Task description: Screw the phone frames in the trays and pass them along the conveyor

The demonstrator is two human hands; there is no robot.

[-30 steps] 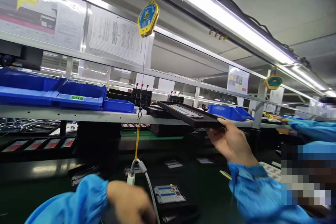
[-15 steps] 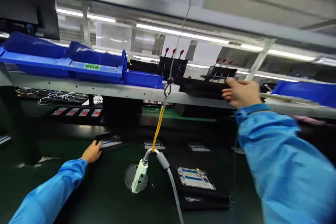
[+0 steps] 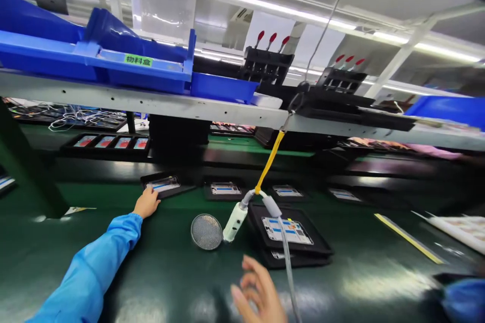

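My left hand point(image 3: 147, 203) rests its fingers on the near left edge of a black tray point(image 3: 182, 191) that holds a phone frame with a blue strip. Low in the middle, my right hand point(image 3: 257, 292) hovers over the green bench with its fingers curled apart and nothing between them. Beyond it lie stacked black trays point(image 3: 322, 247), the top one bearing a white phone frame point(image 3: 288, 231). A pale green tool point(image 3: 235, 222) hangs from a yellow band point(image 3: 270, 161), beside a round mesh dish point(image 3: 206, 232).
Blue bins point(image 3: 223, 87) and black fixtures with red-tipped levers point(image 3: 267, 66) stand on a metal shelf point(image 3: 162, 106) above. More trayed phone frames point(image 3: 226, 189) line the bench's back. A yellow strip point(image 3: 409, 238) and a blue sleeve point(image 3: 464, 300) are at right.
My right hand has come down from the shelf to low over the bench. A black piece now lies across the shelf edge there. The view has shifted; my left hand stays at its tray.
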